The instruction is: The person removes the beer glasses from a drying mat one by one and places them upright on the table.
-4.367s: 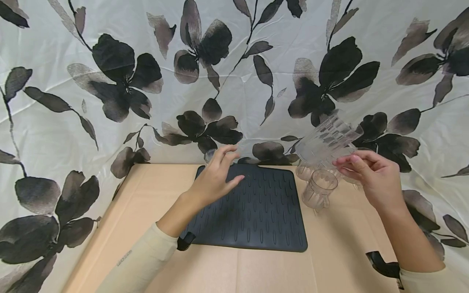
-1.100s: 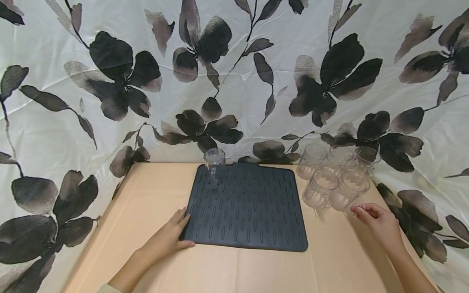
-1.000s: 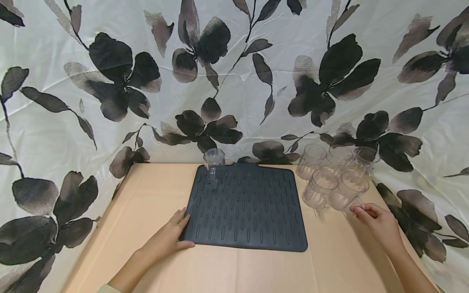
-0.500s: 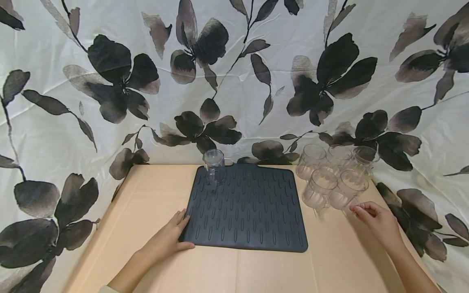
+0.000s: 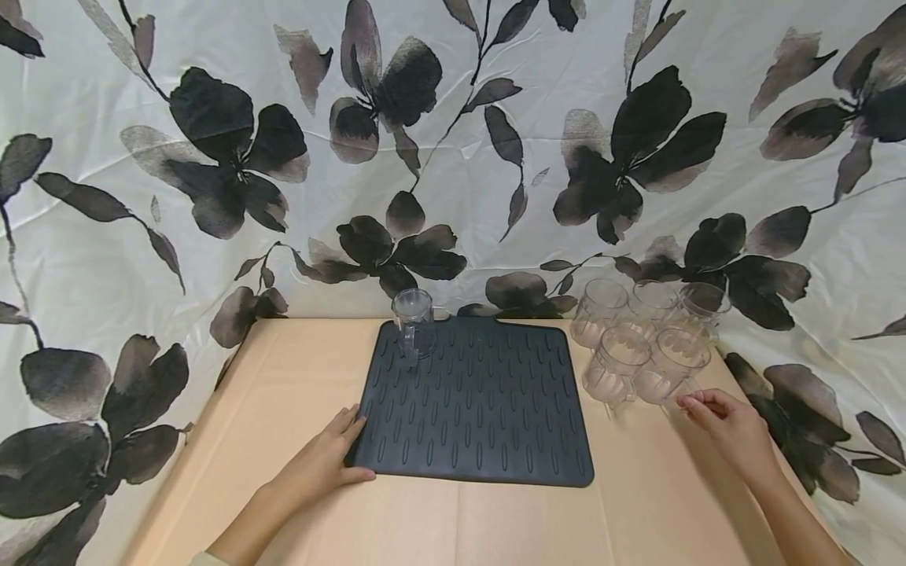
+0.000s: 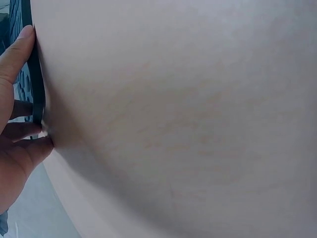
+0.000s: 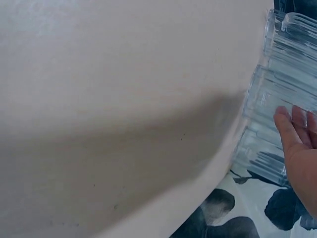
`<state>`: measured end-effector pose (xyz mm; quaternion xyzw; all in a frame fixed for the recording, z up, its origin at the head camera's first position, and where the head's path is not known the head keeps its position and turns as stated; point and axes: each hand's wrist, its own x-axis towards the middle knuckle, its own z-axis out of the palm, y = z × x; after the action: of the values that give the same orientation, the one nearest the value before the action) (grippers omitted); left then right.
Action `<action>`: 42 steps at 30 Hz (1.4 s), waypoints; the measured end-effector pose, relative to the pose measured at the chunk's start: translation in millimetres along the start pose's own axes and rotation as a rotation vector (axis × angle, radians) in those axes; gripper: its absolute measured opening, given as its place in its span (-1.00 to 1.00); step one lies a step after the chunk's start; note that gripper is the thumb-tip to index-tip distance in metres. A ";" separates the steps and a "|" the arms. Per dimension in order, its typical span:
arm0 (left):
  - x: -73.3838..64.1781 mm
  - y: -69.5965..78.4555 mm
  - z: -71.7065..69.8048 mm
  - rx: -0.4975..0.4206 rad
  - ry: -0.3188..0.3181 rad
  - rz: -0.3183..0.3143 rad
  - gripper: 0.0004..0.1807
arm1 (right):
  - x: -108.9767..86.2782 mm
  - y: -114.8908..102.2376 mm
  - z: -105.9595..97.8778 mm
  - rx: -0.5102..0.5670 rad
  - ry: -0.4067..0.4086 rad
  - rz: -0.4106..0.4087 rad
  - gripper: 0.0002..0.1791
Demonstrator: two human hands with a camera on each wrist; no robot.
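A dark ribbed mat [image 5: 481, 409] lies on the table. My left hand [image 5: 318, 456] rests at its front left corner, fingers touching the side edge; the left wrist view shows the thumb and fingertips [image 6: 27, 32] against that edge. One clear mug [image 5: 414, 324] stands upright on the mat's back left corner. Right of the mat, several clear mugs [image 5: 619, 354] stand close together. My right hand [image 5: 732, 432] is beside the front right mug [image 5: 675, 365], fingertips at its handle. In the right wrist view the right hand's fingers [image 7: 285, 126] are loosely bent in front of a mug [image 7: 272, 96].
A pale tan table [image 5: 304, 369] runs under everything, its right edge close to the mugs and my right arm. A white cloth with dark flowers [image 5: 495, 157] hangs behind and reaches both sides.
Several seconds ago, my right hand was holding a tilted mug above the others and my left hand was over the mat's back left. Both hands have since lowered; they stay still over the last second.
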<state>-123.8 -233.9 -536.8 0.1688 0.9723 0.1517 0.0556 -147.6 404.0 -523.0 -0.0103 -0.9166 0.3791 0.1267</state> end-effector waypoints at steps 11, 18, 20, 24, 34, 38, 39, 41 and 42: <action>0.1 0.1 -0.6 0.009 0.005 -0.007 0.09 | -6.5 -13.8 -21.2 -0.097 0.041 -0.016 -0.46; 1.7 -0.7 0.0 0.019 0.011 0.009 0.09 | 0.1 -42.7 -39.5 -0.090 0.094 -0.043 -0.42; 2.0 -0.4 -0.2 0.024 0.012 0.011 0.09 | 3.3 -52.2 -43.0 -0.082 0.111 -0.066 -0.43; 2.3 -0.3 -0.6 0.030 0.010 0.013 0.09 | 11.6 -73.1 -46.1 -0.055 0.114 -0.101 -0.44; 2.1 -0.7 -1.1 0.036 0.006 0.013 0.09 | 35.3 -127.2 -29.2 -0.021 -0.006 -0.211 -0.46; 2.0 -0.5 -1.5 0.035 0.000 0.009 0.09 | 45.6 -147.7 -12.4 0.002 -0.070 -0.253 -0.47; 2.0 -0.3 -1.6 0.033 0.000 0.009 0.09 | 48.0 -152.6 -7.5 0.010 -0.085 -0.260 -0.47; 1.9 -0.1 -1.7 0.032 0.000 0.010 0.09 | 52.9 -161.3 3.0 0.020 -0.114 -0.265 -0.47; 1.7 0.1 -1.8 0.032 -0.001 0.010 0.09 | 55.4 -164.8 8.6 0.029 -0.132 -0.269 -0.47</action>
<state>-125.7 -233.7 -535.1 0.1744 0.9737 0.1365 0.0525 -190.5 287.0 -401.4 0.1395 -0.9104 0.3718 0.1161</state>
